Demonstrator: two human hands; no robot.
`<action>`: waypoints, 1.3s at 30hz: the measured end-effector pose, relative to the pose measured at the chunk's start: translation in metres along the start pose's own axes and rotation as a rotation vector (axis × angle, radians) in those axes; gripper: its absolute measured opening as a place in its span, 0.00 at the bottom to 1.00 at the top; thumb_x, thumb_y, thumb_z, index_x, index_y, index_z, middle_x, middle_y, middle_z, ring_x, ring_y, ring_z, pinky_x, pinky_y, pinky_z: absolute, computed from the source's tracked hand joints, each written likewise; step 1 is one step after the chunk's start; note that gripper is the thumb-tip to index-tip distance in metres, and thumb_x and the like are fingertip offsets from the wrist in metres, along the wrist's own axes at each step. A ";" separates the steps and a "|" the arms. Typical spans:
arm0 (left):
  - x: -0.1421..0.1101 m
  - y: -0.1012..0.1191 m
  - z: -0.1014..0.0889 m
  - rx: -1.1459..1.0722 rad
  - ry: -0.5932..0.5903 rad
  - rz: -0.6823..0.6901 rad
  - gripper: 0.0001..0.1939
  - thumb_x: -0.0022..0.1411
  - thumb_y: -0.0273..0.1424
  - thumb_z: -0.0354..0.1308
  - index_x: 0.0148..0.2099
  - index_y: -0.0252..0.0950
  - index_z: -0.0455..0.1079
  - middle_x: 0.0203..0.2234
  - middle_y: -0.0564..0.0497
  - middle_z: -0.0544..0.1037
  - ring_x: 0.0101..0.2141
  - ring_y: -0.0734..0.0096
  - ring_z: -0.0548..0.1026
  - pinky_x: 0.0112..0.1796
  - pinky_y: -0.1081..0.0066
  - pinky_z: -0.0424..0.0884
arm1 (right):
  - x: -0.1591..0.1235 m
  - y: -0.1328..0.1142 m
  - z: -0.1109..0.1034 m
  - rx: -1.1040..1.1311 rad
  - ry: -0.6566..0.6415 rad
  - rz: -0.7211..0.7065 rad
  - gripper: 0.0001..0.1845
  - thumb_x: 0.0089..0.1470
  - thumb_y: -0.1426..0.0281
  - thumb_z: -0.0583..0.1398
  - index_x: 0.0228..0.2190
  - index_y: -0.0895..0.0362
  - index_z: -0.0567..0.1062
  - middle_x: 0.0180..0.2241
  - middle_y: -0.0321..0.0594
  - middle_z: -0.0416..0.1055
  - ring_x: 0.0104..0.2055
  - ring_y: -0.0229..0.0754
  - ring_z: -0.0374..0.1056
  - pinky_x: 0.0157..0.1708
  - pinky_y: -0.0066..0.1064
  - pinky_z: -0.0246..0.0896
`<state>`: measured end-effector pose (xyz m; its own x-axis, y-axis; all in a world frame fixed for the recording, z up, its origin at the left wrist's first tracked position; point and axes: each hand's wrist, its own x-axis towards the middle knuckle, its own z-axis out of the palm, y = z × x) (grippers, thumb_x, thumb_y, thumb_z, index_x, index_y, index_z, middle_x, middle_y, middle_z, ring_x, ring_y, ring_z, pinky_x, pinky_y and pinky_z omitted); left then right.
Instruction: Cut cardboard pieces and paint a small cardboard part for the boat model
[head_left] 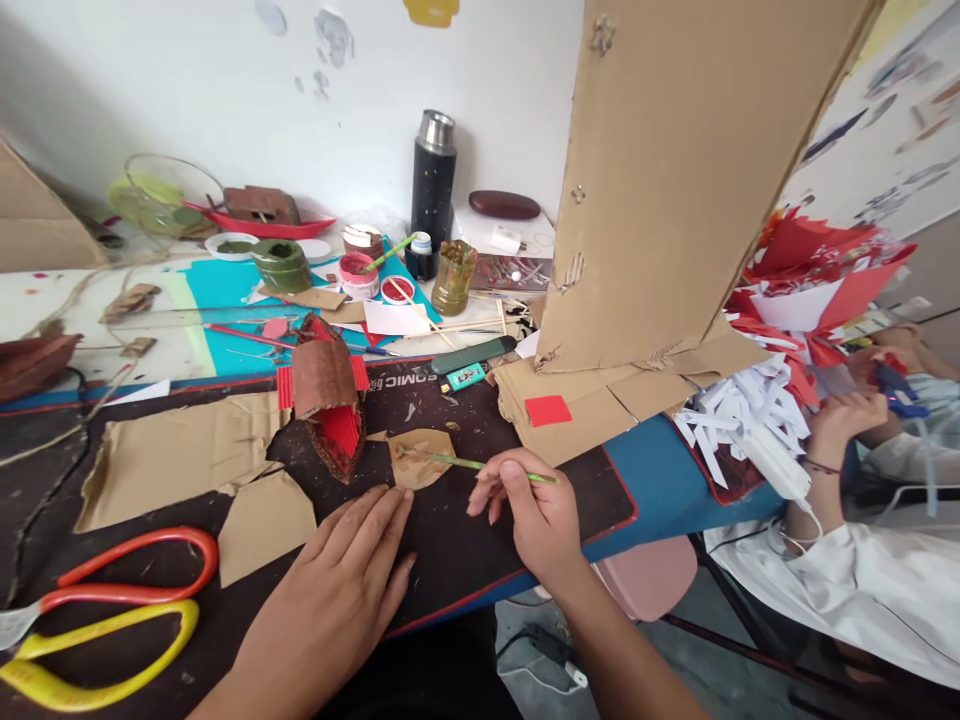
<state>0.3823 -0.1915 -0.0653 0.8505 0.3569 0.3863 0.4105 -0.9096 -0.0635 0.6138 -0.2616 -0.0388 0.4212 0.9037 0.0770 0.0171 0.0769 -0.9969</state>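
My right hand (529, 505) pinches a thin green paintbrush (469, 462), whose tip rests on a small piece of brown cardboard (424, 470). A darker wet-looking patch shows on the cardboard near the tip. Flat on the dark mat (450, 525), my left hand (356, 560) has its fingers stretched out, the fingertips at the cardboard's lower edge. Just beyond that hand stands a small model boat (330, 385) with a brown curved roof and a red inside.
Large scissors (135, 600) and cut cardboard (180, 455) lie at left. Paint jars (358, 275) and a black thermos (435, 175) stand at the back. A tall cardboard panel (675, 180) rises at right, near white paper strips (750, 405) and another person's hand (847, 420).
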 end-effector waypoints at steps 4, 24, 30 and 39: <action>0.003 0.001 -0.002 -0.028 0.012 -0.043 0.27 0.83 0.32 0.43 0.63 0.22 0.79 0.57 0.32 0.85 0.57 0.46 0.79 0.59 0.51 0.68 | -0.010 -0.005 -0.014 -0.015 0.001 0.005 0.21 0.78 0.55 0.61 0.37 0.55 0.83 0.25 0.39 0.81 0.25 0.40 0.81 0.22 0.23 0.69; 0.000 0.002 -0.001 -0.010 -0.005 -0.019 0.25 0.81 0.31 0.46 0.66 0.21 0.77 0.59 0.30 0.83 0.58 0.43 0.79 0.60 0.50 0.68 | -0.003 -0.006 -0.012 -0.090 0.134 -0.030 0.24 0.77 0.51 0.60 0.36 0.55 0.81 0.26 0.42 0.83 0.26 0.44 0.82 0.20 0.27 0.69; 0.001 0.003 -0.002 -0.023 -0.014 -0.028 0.25 0.81 0.30 0.46 0.65 0.20 0.77 0.59 0.29 0.82 0.58 0.42 0.78 0.60 0.49 0.68 | -0.006 -0.004 -0.010 -0.030 0.055 -0.014 0.22 0.77 0.53 0.60 0.36 0.55 0.81 0.25 0.40 0.82 0.25 0.42 0.82 0.21 0.25 0.69; -0.001 0.000 0.001 -0.002 0.002 0.010 0.25 0.80 0.30 0.47 0.66 0.19 0.75 0.59 0.29 0.82 0.58 0.42 0.79 0.60 0.49 0.68 | -0.001 -0.006 -0.007 -0.072 0.095 -0.022 0.24 0.77 0.51 0.60 0.36 0.55 0.81 0.27 0.43 0.84 0.27 0.45 0.83 0.21 0.27 0.69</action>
<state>0.3813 -0.1916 -0.0663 0.8537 0.3475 0.3879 0.4016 -0.9135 -0.0653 0.6190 -0.2662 -0.0335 0.5039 0.8580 0.0999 0.0907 0.0625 -0.9939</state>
